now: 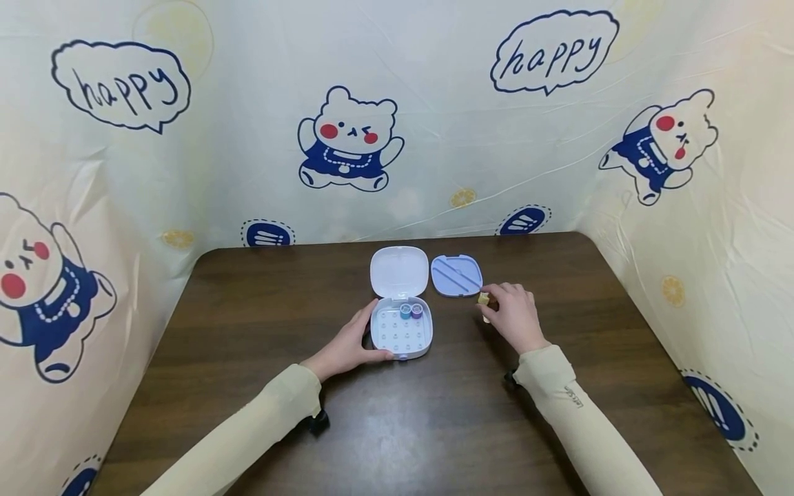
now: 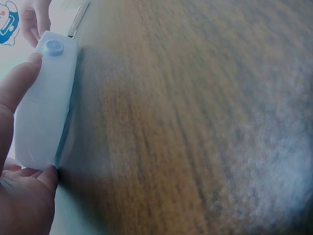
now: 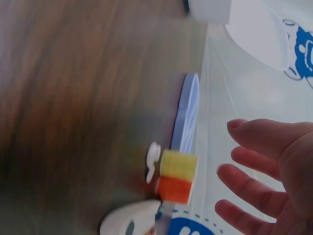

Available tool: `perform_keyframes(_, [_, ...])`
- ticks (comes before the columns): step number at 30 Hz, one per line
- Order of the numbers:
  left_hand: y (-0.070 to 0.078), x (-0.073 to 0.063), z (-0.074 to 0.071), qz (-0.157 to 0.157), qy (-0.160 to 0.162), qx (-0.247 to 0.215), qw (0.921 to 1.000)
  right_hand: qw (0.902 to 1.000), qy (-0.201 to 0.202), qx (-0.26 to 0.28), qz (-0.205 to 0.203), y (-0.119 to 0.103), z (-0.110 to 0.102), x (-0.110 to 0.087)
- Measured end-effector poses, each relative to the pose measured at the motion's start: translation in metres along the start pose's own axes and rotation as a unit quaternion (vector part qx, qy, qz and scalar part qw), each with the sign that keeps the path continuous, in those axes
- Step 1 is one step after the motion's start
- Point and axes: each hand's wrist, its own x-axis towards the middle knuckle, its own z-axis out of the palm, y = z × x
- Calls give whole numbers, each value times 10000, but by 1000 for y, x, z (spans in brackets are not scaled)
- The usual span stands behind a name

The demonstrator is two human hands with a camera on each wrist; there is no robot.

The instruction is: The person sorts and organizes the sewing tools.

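Observation:
An open white sewing box (image 1: 403, 329) stands on the table with its lid raised behind. Rows of small pegs line its inside, and a teal thread spool (image 1: 405, 311) and a purple thread spool (image 1: 417, 311) sit at the back. My left hand (image 1: 344, 348) grips the box from the left, its thumb along the front wall near the round latch (image 2: 54, 47). To the right, my right hand (image 1: 513, 313) reaches down by a yellow thread spool (image 3: 179, 165). An orange-red thread spool (image 3: 174, 189) adjoins it. In the right wrist view the fingers are spread, apart from both spools.
A lavender tray (image 1: 456, 275) lies right of the raised lid. Beside the spools are a small white piece (image 3: 152, 161) and a larger white object (image 3: 129, 219), neither clear in kind. A printed cloth (image 1: 434, 138) hangs behind the dark wooden table (image 1: 267, 296).

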Motion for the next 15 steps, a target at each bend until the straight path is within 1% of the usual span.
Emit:
perform_keyframes(7, [-2,1,1,11,41,-66,10000,9999,63,-83,113,15,-4,1])
perform_keyframes(15, [-2,0,1,-26,37,-142,9999,9997,125,-95,203,26,-2,3])
